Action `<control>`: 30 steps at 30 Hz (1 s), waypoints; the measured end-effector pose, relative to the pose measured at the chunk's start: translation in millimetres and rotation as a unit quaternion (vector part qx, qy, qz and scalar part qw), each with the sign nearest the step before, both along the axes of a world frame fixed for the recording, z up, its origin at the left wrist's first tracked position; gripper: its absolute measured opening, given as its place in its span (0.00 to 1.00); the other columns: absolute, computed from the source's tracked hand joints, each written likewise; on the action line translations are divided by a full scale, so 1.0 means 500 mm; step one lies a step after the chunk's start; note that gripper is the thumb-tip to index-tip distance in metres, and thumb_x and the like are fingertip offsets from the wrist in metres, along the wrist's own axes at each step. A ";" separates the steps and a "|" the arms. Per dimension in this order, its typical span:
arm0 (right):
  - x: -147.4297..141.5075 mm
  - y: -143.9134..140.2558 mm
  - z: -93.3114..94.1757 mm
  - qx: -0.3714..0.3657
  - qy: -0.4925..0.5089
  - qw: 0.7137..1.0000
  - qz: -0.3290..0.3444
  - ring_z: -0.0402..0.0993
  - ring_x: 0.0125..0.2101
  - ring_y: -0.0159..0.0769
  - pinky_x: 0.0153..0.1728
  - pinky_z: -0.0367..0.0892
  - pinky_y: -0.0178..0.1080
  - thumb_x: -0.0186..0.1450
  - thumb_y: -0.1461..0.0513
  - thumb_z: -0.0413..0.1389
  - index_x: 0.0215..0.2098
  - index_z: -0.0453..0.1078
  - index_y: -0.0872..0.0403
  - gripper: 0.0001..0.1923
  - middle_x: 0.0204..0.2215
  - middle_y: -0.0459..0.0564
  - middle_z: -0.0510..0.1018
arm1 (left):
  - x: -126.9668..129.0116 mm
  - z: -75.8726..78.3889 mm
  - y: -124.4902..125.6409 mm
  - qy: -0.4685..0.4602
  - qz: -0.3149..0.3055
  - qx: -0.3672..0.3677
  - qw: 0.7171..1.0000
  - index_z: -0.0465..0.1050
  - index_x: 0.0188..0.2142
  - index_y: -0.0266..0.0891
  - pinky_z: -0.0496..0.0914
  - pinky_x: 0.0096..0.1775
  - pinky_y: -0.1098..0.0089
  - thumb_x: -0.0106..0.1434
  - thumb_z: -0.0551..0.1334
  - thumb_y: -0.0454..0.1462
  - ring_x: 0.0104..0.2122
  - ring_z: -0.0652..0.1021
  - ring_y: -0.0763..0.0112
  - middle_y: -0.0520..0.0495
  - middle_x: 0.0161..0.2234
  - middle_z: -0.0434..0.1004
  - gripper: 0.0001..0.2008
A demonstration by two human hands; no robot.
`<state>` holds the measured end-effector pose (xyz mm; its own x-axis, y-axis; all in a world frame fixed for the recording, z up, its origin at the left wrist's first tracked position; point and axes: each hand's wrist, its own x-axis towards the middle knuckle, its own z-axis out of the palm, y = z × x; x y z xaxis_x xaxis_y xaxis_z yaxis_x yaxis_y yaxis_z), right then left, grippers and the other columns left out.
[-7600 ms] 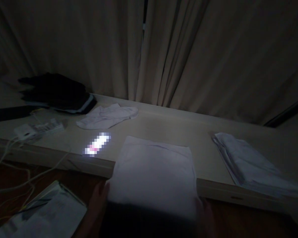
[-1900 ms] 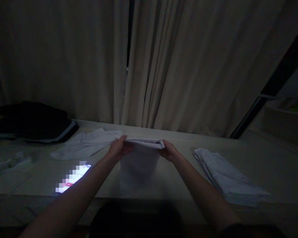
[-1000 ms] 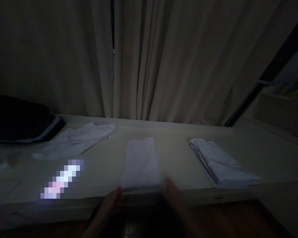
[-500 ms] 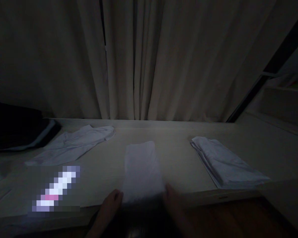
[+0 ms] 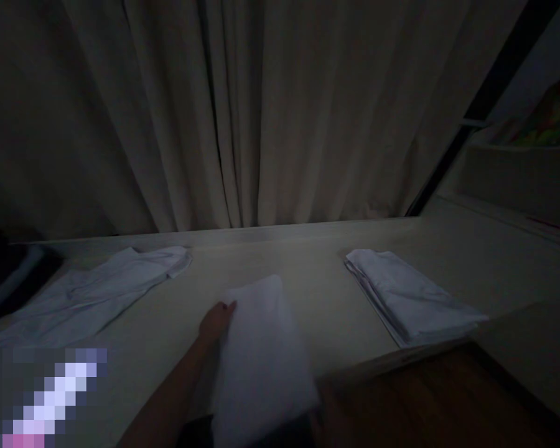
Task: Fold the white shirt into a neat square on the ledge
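Observation:
A folded white cloth [image 5: 259, 348] lies over the near part of the table, its lower end reaching past the front edge. My left hand [image 5: 218, 320] pinches its left side near the far end, thumb on top. At the near right corner, my right hand [image 5: 325, 407] is at the cloth's edge, dark and blurred, so its fingers cannot be made out well. To the right sits a stack of folded white cloths [image 5: 415, 298]. A loosely spread white cloth [image 5: 107, 286] lies wrinkled on the left.
The pale table [image 5: 317, 267] runs back to a long curtain [image 5: 345, 112]. A dark item with a light stripe [image 5: 14, 274] stands at the far left. A pixelated bright patch [image 5: 56, 398] covers the near left. Wooden floor [image 5: 429, 398] shows at lower right.
My left hand has moved up along the cloth's left side toward its far end. My right hand has dropped lower with the near corner. The view has turned slightly right.

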<state>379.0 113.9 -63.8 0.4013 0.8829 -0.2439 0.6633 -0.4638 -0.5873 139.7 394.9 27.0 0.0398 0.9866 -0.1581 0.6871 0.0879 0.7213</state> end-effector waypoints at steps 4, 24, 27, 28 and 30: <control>0.005 0.004 0.000 -0.020 0.009 1.000 0.005 0.64 0.58 0.39 0.58 0.58 0.41 0.60 0.61 0.48 0.60 0.58 0.56 0.29 0.59 0.54 0.67 | 0.022 -0.021 0.044 0.012 0.006 0.030 0.999 0.68 0.32 0.38 0.67 0.43 0.64 0.57 0.54 0.47 0.40 0.76 0.60 0.40 0.35 0.78 0.14; 0.003 0.016 0.029 0.003 0.085 0.996 -0.008 0.66 0.55 0.38 0.55 0.61 0.40 0.65 0.59 0.44 0.55 0.65 0.49 0.22 0.55 0.51 0.71 | 0.024 -0.166 -0.045 0.260 -0.186 0.249 0.914 0.61 0.59 0.38 0.52 0.60 0.47 0.64 0.47 0.51 0.62 0.58 0.46 0.32 0.62 0.58 0.30; 0.004 0.017 0.038 -0.009 0.071 0.997 -0.024 0.67 0.55 0.40 0.54 0.61 0.41 0.65 0.56 0.43 0.54 0.66 0.49 0.22 0.55 0.52 0.72 | 0.030 -0.188 -0.041 0.294 -0.184 0.256 0.902 0.60 0.60 0.38 0.53 0.59 0.46 0.64 0.46 0.51 0.62 0.57 0.44 0.30 0.62 0.57 0.30; 0.004 0.017 0.040 -0.014 0.064 0.997 -0.029 0.68 0.54 0.41 0.54 0.62 0.42 0.65 0.56 0.44 0.54 0.67 0.49 0.22 0.54 0.52 0.72 | 0.032 -0.183 -0.037 0.291 -0.188 0.260 0.901 0.60 0.60 0.38 0.53 0.59 0.46 0.64 0.47 0.51 0.62 0.57 0.44 0.30 0.62 0.57 0.30; 0.002 0.017 0.045 -0.019 0.060 0.998 -0.028 0.70 0.52 0.42 0.52 0.63 0.42 0.65 0.55 0.44 0.53 0.68 0.48 0.21 0.52 0.52 0.75 | 0.033 -0.155 -0.042 0.265 -0.190 0.269 0.906 0.61 0.59 0.35 0.53 0.59 0.45 0.64 0.48 0.49 0.62 0.58 0.46 0.30 0.61 0.59 0.29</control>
<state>379.9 122.6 -41.2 0.4165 0.8486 -0.3264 0.5621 -0.5225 -0.6412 156.4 373.9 -50.3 0.4522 0.8574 0.2457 0.8563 -0.4944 0.1492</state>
